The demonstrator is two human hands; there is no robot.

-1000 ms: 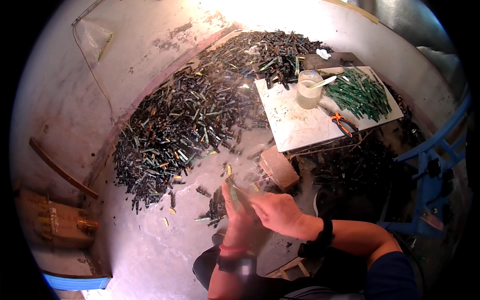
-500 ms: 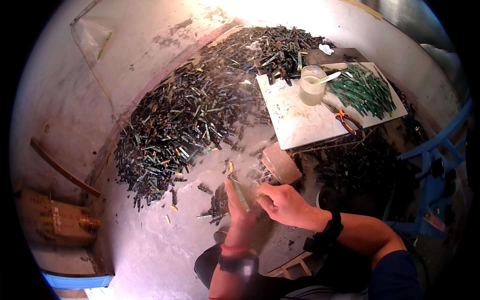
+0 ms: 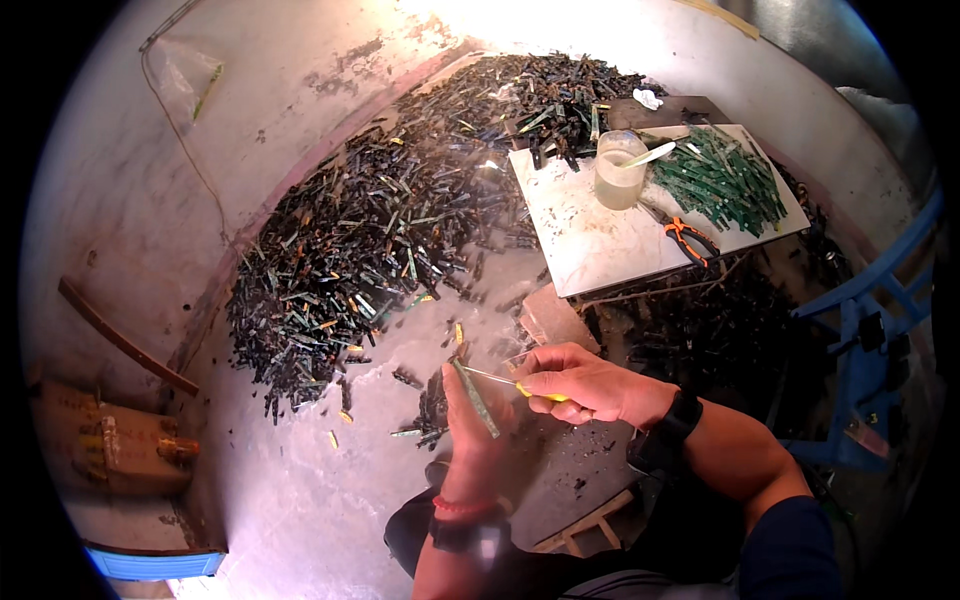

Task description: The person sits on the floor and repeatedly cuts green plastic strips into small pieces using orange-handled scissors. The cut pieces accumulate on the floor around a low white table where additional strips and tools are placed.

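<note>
My left hand [image 3: 466, 448] holds up a narrow green strip [image 3: 477, 402], which looks like a piece of circuit board, between thumb and fingers. My right hand [image 3: 598, 388] is wrapped round the yellow handle of a screwdriver [image 3: 542, 395]. The thin metal shaft points left, and its tip reaches the upper end of the strip. Whether tip and strip touch, I cannot tell. Below the hands, several dark scraps [image 3: 430, 412] lie on the floor, partly hidden by my left hand.
A large heap of dark strips [image 3: 350, 255] covers the floor at the far left. On a white board [image 3: 570, 250] stand a cup of cloudy liquid [image 3: 620, 172] with a white utensil, a pile of green strips [image 3: 720, 185] and orange-handled pliers [image 3: 692, 243]. A blue frame [image 3: 855, 340] stands at right.
My right hand has drawn back to the right and turned, so the screwdriver's shaft and yellow handle now show plainly. My left hand stays nearly in place, still holding the strip.
</note>
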